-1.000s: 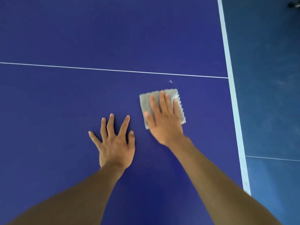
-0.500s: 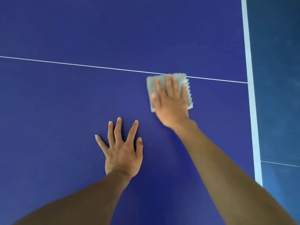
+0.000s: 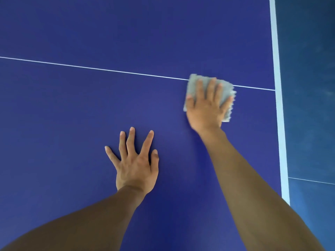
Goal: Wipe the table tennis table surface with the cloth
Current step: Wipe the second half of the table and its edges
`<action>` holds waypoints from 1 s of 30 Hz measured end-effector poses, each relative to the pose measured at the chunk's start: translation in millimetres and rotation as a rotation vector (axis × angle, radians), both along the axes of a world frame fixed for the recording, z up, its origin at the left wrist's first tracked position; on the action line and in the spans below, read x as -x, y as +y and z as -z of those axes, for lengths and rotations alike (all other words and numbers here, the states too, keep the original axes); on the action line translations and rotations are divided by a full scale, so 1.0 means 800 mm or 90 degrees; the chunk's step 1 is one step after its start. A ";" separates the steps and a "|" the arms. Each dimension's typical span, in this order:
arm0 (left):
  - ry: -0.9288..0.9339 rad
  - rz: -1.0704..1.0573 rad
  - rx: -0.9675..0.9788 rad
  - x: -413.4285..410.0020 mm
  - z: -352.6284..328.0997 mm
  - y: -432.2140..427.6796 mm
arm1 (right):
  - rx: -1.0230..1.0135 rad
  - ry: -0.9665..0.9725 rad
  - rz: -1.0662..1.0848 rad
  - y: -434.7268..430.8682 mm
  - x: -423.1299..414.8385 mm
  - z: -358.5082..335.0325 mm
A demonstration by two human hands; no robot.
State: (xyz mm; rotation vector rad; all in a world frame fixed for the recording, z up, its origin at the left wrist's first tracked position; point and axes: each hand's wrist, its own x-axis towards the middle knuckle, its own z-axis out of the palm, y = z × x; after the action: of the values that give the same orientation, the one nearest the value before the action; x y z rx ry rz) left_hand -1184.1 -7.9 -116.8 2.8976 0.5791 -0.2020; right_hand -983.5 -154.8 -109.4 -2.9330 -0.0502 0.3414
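Cloth [image 3: 193, 86]: a grey, square-folded piece with a frayed, jagged right edge, lying flat on the blue table tennis table [image 3: 72, 109]. Its far edge overlaps the thin white line [image 3: 108, 70] that crosses the surface, and the rest of it lies on the near side of that line. I see its outline slightly blurred through the head camera. The right hand [image 3: 206, 109] lies palm down on top of the cloth with its fingers straight and a little spread, pointing towards the line. The thumb is out at the cloth's left edge. The hand presses the cloth onto the surface with a flat palm and curls round nothing. The left hand [image 3: 135, 167] rests flat on bare table on the near side of the line, well apart from it and clear of the cloth. Its fingers are straight and splayed wide, holding nothing. Both forearms reach towards the line from my side. To the right of the cloth, the line ends at the broad white edge band [image 3: 277, 87], and I see dark blue floor [image 3: 308, 87] past it.
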 end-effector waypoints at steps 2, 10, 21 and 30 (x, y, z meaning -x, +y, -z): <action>0.006 -0.003 0.005 0.000 -0.001 0.001 | -0.015 -0.034 -0.160 0.009 0.062 0.003; 0.000 -0.008 0.018 0.000 -0.003 -0.002 | 0.034 -0.044 -0.001 -0.125 0.198 -0.001; -0.016 -0.011 0.030 0.002 0.005 0.000 | 0.008 -0.050 -0.182 -0.040 0.180 0.004; -0.015 0.001 0.031 0.002 0.003 -0.001 | 0.044 -0.038 0.352 -0.174 0.259 -0.012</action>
State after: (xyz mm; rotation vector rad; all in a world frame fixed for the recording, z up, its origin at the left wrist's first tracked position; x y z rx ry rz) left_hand -1185.8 -8.6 -119.3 2.8490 0.5603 -0.1787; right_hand -1190.6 -294.2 -99.8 -2.8621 0.7581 0.1686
